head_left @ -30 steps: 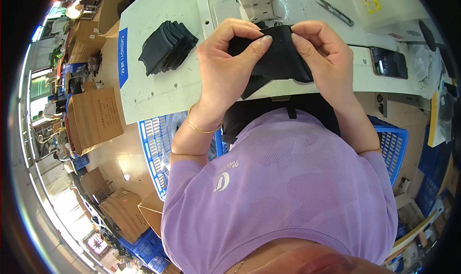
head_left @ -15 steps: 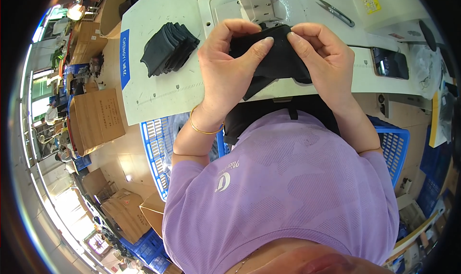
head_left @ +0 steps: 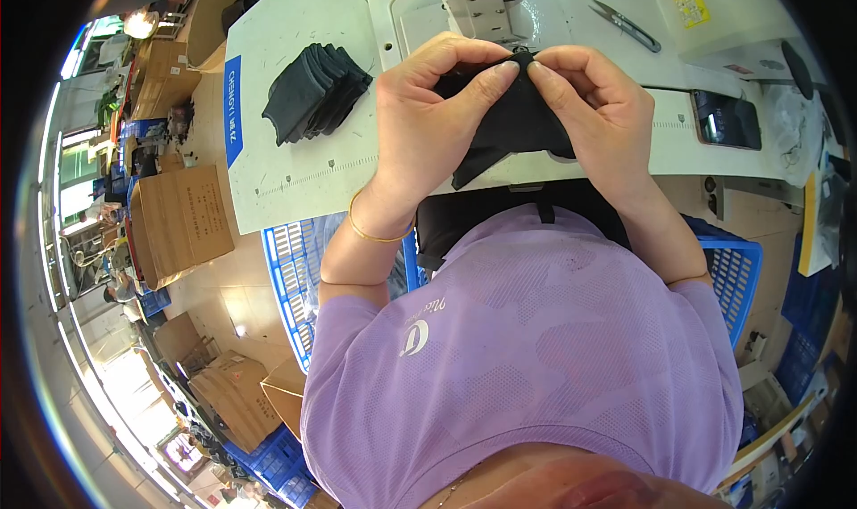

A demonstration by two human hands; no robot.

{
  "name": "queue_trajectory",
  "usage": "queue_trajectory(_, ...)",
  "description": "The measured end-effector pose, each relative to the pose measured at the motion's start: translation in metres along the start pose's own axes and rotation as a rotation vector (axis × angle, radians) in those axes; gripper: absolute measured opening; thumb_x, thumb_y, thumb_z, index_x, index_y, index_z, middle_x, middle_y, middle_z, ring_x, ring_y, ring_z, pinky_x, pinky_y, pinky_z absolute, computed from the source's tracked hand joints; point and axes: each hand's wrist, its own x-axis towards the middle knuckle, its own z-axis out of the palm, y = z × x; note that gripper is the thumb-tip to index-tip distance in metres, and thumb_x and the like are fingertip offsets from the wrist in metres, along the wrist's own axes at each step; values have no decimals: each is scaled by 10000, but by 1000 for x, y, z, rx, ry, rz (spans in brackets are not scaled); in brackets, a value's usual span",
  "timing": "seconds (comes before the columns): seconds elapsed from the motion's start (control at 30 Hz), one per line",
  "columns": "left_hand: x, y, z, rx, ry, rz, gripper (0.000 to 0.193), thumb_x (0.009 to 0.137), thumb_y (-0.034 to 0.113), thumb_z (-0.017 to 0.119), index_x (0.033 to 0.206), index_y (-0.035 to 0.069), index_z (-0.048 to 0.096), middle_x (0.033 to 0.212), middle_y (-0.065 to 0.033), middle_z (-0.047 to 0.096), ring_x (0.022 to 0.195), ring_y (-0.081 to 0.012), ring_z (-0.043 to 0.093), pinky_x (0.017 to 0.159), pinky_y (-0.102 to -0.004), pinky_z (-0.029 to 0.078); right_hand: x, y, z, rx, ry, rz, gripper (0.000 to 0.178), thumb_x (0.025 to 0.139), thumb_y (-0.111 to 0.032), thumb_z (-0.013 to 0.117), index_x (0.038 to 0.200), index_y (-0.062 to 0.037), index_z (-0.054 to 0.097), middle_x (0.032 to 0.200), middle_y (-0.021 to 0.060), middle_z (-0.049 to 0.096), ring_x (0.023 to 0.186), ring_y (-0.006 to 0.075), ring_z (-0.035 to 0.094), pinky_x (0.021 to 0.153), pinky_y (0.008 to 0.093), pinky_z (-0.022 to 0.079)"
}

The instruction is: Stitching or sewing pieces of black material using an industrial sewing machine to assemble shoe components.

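Both hands pinch the top edge of a black fabric piece [head_left: 518,121], just in front of the sewing machine head [head_left: 482,5]. My left hand [head_left: 437,103] has its thumb and forefinger closed on the edge. Close beside it, my right hand [head_left: 596,99] grips the same edge between thumb and fingers. The cloth hangs down toward me, with one corner dangling at the lower left. Part of the fabric is hidden behind the fingers. On the table left of my hands lies a fanned stack of dark fabric pieces [head_left: 317,91].
Thread snips [head_left: 627,25] lie at the back right of the white table [head_left: 295,183]. A dark phone [head_left: 728,118] rests near its right edge. Below the table are blue plastic baskets [head_left: 287,277] on both sides of me. Cardboard boxes [head_left: 183,223] stand on the floor at left.
My fingertips have come closer together along the fabric's top edge, the left hand shifting right. The cloth now bunches to a narrower peak between them.
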Motion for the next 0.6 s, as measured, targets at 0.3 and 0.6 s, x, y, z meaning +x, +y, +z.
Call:
queue_trajectory(0.3,12,5,-18,-154,255,-99,125,854,13,743,974,-21,731,864,-31,709,806,-69,634,750,-187,503,-5,0,-2,-52,-21,-93,160,922,-124,676,1007,11,680,815,46,699,724,76,647,662,214,507)
queue_trajectory(0.6,13,-1,-17,-313,259,-92,158,843,-1,751,996,-34,727,895,-55,717,811,-87,647,761,-192,514,-5,3,-1,-45,-8,-112,135,929,-98,662,979,27,681,778,35,684,691,61,624,652,202,496)
